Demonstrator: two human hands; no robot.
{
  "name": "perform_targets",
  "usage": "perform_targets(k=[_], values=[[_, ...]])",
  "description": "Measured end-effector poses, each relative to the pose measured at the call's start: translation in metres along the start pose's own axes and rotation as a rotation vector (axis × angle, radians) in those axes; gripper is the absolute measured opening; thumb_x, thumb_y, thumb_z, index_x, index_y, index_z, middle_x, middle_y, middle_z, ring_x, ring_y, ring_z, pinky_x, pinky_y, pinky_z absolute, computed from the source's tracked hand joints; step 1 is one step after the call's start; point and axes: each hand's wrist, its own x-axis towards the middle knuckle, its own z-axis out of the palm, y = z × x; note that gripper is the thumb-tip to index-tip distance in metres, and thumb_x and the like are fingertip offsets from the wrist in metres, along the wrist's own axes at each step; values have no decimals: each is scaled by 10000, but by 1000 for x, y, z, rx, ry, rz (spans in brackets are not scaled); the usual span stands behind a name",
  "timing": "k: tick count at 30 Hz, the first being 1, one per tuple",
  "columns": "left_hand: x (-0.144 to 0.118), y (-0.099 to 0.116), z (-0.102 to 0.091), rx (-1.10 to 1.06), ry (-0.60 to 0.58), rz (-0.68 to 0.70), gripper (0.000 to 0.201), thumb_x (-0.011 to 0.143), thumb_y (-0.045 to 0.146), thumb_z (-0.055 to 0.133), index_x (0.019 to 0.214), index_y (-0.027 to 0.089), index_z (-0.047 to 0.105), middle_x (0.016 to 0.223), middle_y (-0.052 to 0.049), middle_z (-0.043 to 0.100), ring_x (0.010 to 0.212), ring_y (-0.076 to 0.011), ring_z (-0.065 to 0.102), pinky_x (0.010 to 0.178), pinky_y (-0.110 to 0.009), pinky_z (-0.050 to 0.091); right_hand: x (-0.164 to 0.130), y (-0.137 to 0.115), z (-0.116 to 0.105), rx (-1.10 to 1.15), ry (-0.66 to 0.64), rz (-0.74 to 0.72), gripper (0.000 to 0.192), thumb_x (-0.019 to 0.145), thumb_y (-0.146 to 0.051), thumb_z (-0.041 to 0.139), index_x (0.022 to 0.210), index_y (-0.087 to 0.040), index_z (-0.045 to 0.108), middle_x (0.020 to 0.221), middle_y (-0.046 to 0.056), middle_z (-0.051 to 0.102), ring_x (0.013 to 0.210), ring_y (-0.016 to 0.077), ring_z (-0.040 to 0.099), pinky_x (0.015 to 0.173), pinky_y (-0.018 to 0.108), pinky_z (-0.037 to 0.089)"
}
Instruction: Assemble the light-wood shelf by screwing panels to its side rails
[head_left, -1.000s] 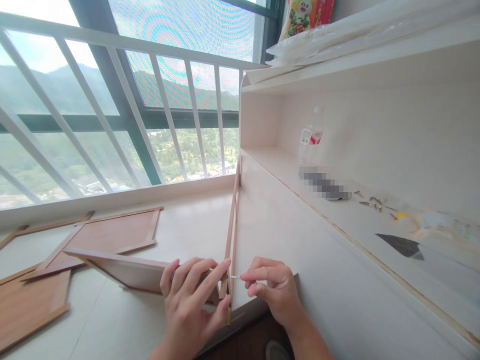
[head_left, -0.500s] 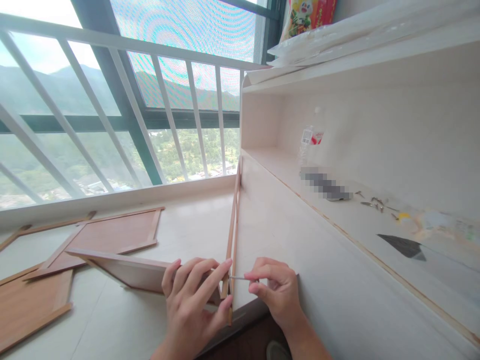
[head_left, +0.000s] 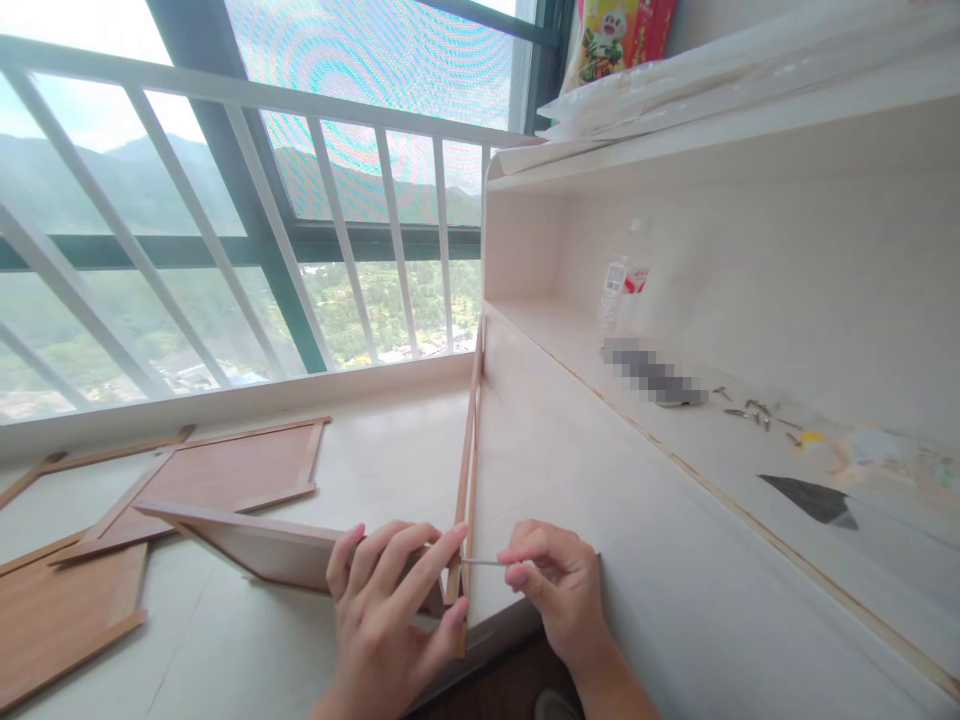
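Note:
My left hand (head_left: 390, 610) grips the near end of a small wooden panel (head_left: 255, 545) and presses it against the thin wooden edge strip (head_left: 469, 470) of a large white board (head_left: 600, 520). My right hand (head_left: 555, 585) pinches a thin metal screw (head_left: 480, 562) between thumb and forefinger. The screw lies level, its tip at the edge strip where the panel meets it.
Brown framed wooden panels (head_left: 202, 480) lie flat on the pale floor at the left. A white railing (head_left: 247, 200) and window stand behind. On the white shelf board at the right are a plastic bottle (head_left: 622, 280), loose screws (head_left: 750, 410) and a dark scrap (head_left: 814, 498).
My right hand has drawn slightly to the right, so more of the screw's shaft shows. The view has shifted a little; my left hand keeps its hold.

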Motion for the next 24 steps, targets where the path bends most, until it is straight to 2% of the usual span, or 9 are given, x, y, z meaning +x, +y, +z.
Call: perform_targets(k=[5, 9, 14, 21, 24], values=[[-1, 0, 0, 2, -5, -1, 337, 990, 375, 635, 1295, 322, 769, 1033, -40, 769, 1064, -223, 643, 1233, -455, 249, 0, 3, 6, 109, 7, 127, 300, 948, -334, 797, 698, -191, 713, 613, -2, 654, 605, 123, 562, 630, 269, 414], [-1, 0, 0, 7, -5, 5, 339, 994, 382, 627, 1296, 322, 769, 1030, -41, 768, 1057, -222, 642, 1235, -453, 249, -2, 10, 10, 249, 14, 229, 306, 960, -325, 769, 701, -188, 681, 611, -7, 651, 582, 119, 551, 626, 268, 409], [-2, 0, 0, 2, 2, 6, 328, 994, 394, 633, 1278, 315, 775, 1028, -43, 765, 1058, -215, 641, 1230, -448, 250, -2, 13, 15, 336, 26, 286, 281, 947, -317, 747, 708, -186, 683, 596, -5, 657, 564, 122, 554, 640, 274, 421], [-1, 2, 1, 6, 11, -1, 321, 998, 402, 625, 1268, 314, 775, 1014, -39, 766, 1057, -212, 639, 1229, -445, 251, 0, 8, 24, 451, 33, 341, 302, 941, -357, 723, 710, -182, 638, 593, -4, 640, 516, 119, 554, 544, 247, 406], [0, 3, 0, 10, 6, -2, 325, 998, 414, 623, 1269, 322, 777, 1018, -38, 767, 1050, -212, 645, 1233, -445, 249, 0, 7, 26, 464, 12, 365, 287, 961, -399, 693, 782, -180, 644, 616, -4, 645, 507, 123, 573, 525, 237, 429]])
